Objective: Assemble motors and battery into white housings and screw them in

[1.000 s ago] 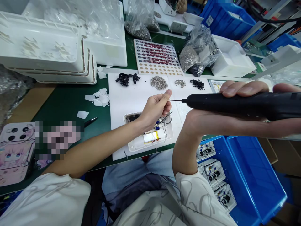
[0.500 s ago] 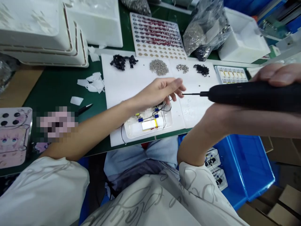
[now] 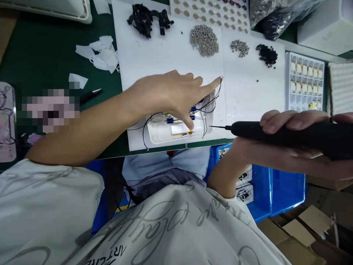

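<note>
My left hand (image 3: 176, 92) is over a white plastic housing (image 3: 156, 137), its index finger stretched out and its thumb spread apart. The index fingertip meets thin black wires (image 3: 205, 108) rising from the housing. Blue components (image 3: 170, 120) and a flat white battery pack with a yellow edge (image 3: 178, 129) lie inside the housing; the hand hides its upper part. In my right hand (image 3: 271, 152) is a black electric screwdriver (image 3: 286, 135), fingers wrapped round it. Its thin bit points left, with the tip close to the housing's right side.
Behind the housing lie black plastic parts (image 3: 142, 22), a large screw pile (image 3: 204, 40), a smaller screw pile (image 3: 239, 48) and small black rings (image 3: 266, 55). A parts tray (image 3: 305, 79) stands at right, a blue bin (image 3: 285, 191) below. White scraps (image 3: 103, 55) and a pen (image 3: 89, 96) lie left.
My left hand has left the bit tip and spread over the housing, index finger out at the wires. The screwdriver has come down toward the housing, and the view has tilted downward.
</note>
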A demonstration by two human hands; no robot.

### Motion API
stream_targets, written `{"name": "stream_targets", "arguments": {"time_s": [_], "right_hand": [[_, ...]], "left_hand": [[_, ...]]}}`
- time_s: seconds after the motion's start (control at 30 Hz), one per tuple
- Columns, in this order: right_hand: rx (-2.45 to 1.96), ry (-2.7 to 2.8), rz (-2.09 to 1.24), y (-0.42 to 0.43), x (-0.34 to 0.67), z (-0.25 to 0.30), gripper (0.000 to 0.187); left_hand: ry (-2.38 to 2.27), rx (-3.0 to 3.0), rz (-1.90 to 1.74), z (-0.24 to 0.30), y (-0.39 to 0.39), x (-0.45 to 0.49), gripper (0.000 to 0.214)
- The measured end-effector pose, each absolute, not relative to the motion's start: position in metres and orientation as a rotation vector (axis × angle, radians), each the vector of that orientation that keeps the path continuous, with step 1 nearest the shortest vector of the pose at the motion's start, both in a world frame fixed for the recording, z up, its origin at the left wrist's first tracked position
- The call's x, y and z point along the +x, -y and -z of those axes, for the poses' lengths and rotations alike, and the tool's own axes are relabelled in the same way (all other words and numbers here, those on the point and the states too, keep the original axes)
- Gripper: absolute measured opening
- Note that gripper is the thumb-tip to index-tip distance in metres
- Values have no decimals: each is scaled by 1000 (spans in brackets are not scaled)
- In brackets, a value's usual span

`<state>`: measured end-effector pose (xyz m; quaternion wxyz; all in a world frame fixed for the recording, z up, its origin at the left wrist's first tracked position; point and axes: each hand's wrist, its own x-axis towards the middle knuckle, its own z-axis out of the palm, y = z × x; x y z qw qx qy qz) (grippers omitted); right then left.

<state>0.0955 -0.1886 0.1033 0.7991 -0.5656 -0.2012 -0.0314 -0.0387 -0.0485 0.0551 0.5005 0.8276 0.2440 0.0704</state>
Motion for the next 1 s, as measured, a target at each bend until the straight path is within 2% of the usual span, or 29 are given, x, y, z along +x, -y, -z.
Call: {"name": "stream_targets", "arguments": {"time_s": [0.07, 0.2, 0.23, 0.37, 0.5, 0.67, 0.83, 0.9, 1.0], "right_hand": [[-1015, 544, 35, 181, 89, -94, 91], [-959, 606, 85, 173, 83, -84, 92], [-992, 603, 87, 172, 82, -82, 92], [-1023, 593, 100, 167, 76, -79, 97], [-1026, 607, 108, 164, 70, -74, 100], [-1030, 613, 82, 164, 64, -73, 96], [-1006, 617, 136, 159, 62, -71, 90], [-951, 681, 135, 156, 62, -69, 92], [-860, 774, 92, 153, 60, -64, 93]], "left_hand": [[-521, 2115, -176, -60, 62, -40, 93], [-472, 2050, -245, -61, 74, -41, 68], [-502, 2012, -256, -61, 74, -40, 67], [-643, 1928, -333, -59, 75, -38, 88], [-623, 2193, -218, -58, 74, -37, 111], [-601, 2203, -248, -56, 73, -36, 93], [-564, 2490, -71, -60, 72, -37, 114], [-558, 2429, -94, -59, 72, -36, 108], [-578, 2199, -244, -57, 71, -34, 72]]}}
